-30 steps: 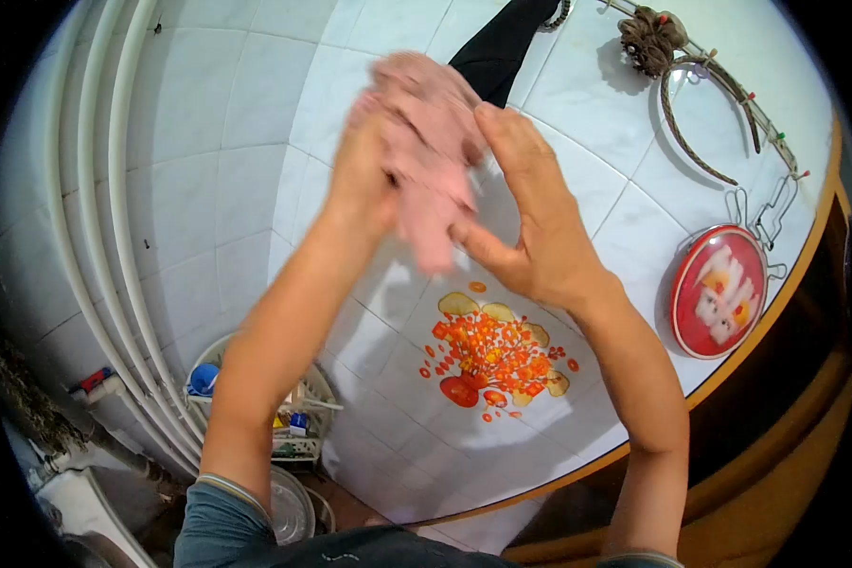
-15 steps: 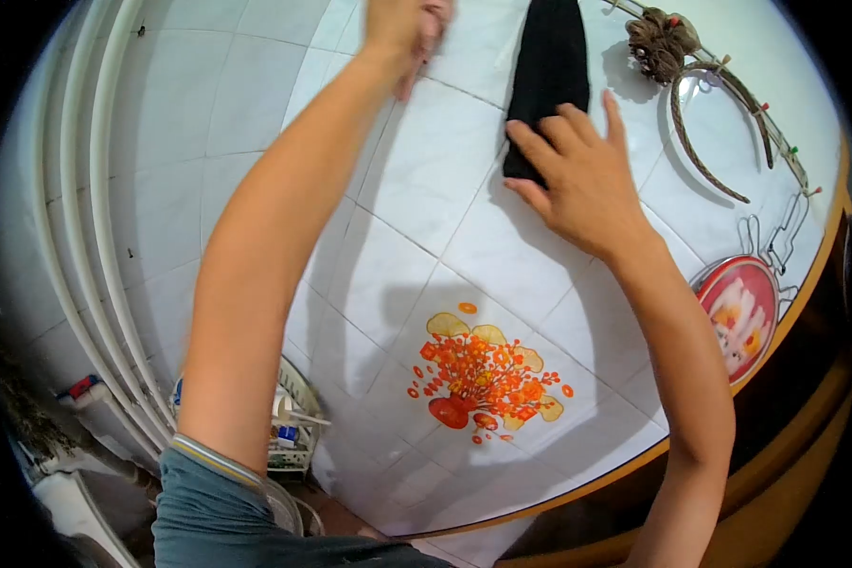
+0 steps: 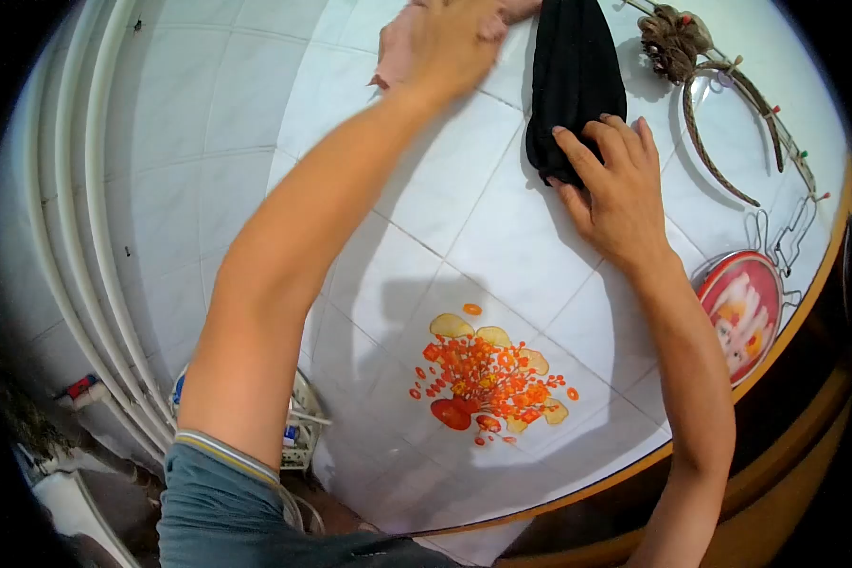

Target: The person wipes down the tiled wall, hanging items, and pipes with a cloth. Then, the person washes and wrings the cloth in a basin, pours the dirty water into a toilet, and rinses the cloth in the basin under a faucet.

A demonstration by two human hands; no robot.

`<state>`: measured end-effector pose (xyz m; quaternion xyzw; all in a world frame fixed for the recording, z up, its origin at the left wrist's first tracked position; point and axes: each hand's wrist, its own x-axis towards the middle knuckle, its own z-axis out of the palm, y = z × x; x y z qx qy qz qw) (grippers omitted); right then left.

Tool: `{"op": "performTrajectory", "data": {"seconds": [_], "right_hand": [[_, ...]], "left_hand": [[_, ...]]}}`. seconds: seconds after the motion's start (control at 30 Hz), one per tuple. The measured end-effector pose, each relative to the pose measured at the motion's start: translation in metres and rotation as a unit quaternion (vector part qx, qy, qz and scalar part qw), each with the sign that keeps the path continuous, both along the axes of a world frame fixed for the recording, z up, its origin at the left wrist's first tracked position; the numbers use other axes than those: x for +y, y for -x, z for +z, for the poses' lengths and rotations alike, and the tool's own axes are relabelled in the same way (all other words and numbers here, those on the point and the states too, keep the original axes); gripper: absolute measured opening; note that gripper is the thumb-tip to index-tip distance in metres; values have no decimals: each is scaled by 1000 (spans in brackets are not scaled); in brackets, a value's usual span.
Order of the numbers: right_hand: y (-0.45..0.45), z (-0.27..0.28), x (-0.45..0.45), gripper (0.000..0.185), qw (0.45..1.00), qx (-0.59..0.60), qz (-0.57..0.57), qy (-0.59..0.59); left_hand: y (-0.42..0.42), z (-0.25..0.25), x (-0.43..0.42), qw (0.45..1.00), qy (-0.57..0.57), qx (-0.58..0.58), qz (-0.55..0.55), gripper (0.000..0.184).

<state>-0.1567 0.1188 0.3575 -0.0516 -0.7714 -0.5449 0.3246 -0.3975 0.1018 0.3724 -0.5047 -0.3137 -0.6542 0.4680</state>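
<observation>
My left hand (image 3: 452, 47), slightly blurred, is wrapped on a pink cloth (image 3: 399, 45) near the top edge, against the white tiled wall (image 3: 483, 208). Pink fabric shows on both sides of its fingers. To the right, a long black cloth (image 3: 577, 71) hangs down the tiles. My right hand (image 3: 620, 185) rests on the lower end of the black cloth, its fingers spread and bent over the fabric, the thumb at the bottom edge.
At the right hang a brown hair tie (image 3: 672, 43), a braided headband (image 3: 696, 133), metal hooks (image 3: 793, 237) and a round red mirror-like disc (image 3: 743, 312). An orange flower sticker (image 3: 488, 374) is lower down. White pipes (image 3: 90, 218) run at the left, above a basket (image 3: 303, 398).
My left hand went up with the pink cloth, then moved right along the top. My right hand left the pink cloth's side and came to rest on the black cloth, which now hangs further right in view.
</observation>
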Motion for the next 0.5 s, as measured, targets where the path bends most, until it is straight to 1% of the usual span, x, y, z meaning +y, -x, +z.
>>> {"op": "performTrajectory", "data": {"seconds": [0.03, 0.07, 0.1, 0.17, 0.2, 0.27, 0.33, 0.4, 0.43, 0.47, 0.5], "right_hand": [[-1, -1, 1, 51, 1000, 2, 2, -3], [-1, -1, 2, 51, 1000, 4, 1, 1], [-2, -1, 3, 50, 1000, 2, 10, 1], [-3, -1, 4, 50, 1000, 6, 18, 1], [-3, -1, 3, 50, 1000, 4, 25, 2], [-2, -1, 2, 49, 999, 2, 32, 0], [0, 0, 3, 45, 999, -12, 45, -14], [3, -3, 0, 42, 998, -7, 64, -9], [6, -5, -4, 39, 996, -3, 84, -2], [10, -7, -9, 36, 994, 3, 108, 3], [13, -7, -13, 36, 994, 2, 106, 6]], "left_hand": [[4, -4, -14, 997, 54, -33, -33, 33], [18, -2, -2, 993, 68, -88, -25, 34], [29, -6, 14, 993, 72, -86, -25, 34], [46, -23, 54, 997, 24, 35, -68, 27], [38, -45, 57, 996, 5, 72, -51, 33], [22, -81, 51, 996, -12, 65, -61, 30], [21, -105, 47, 995, -31, 56, -71, 28], [28, -119, 46, 997, 32, -21, -74, 39], [26, -114, 43, 997, 31, -20, -75, 39], [22, -107, 41, 986, 43, -79, -142, 42], [16, -105, 40, 966, 59, -140, -208, 46]]}}
